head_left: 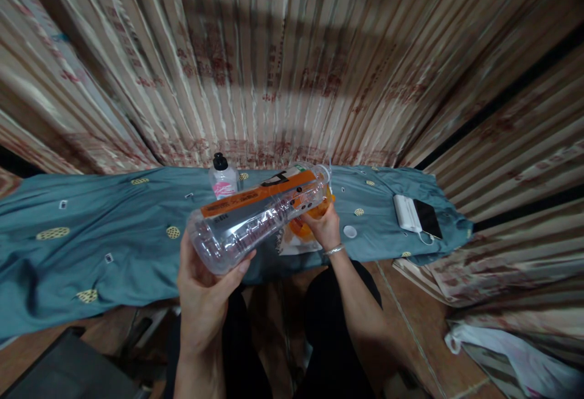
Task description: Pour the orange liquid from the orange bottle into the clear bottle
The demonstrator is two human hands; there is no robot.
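The clear bottle [260, 222] wears an orange-and-grey label [246, 201], the teal cloth [137, 228] carries yellow dark-spotted ovals [52, 233], the beige curtain [255, 40] shows reddish prints [210, 61], and the small pale bottle [223, 179] has a black cap [219, 161] and pink label [224, 189].

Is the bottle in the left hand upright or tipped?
Tipped: the bottle slants sideways, its base held in the left hand.

dim light leaves the curtain [283, 64] shadowed, the bottle [262, 216] glinting, edges stretched.
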